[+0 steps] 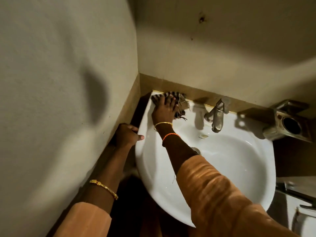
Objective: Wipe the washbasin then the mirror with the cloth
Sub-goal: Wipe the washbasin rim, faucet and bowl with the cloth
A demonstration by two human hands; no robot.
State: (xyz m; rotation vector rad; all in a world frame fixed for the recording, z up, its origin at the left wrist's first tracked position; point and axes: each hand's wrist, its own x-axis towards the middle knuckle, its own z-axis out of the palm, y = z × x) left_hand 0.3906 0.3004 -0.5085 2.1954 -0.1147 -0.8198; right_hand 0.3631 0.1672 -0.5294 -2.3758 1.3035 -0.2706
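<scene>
Right hand presses frayed striped cloth onto washbasin corner.

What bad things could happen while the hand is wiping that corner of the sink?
1. The cloth has frayed threads hanging loose; they might snag on the tap beside it if the right hand sweeps that way.
2. The left hand grips the washbasin rim beside the wall; if the rim is wet, it could slip.
3. The right sleeve lies across the bowl and may get wet.
</scene>
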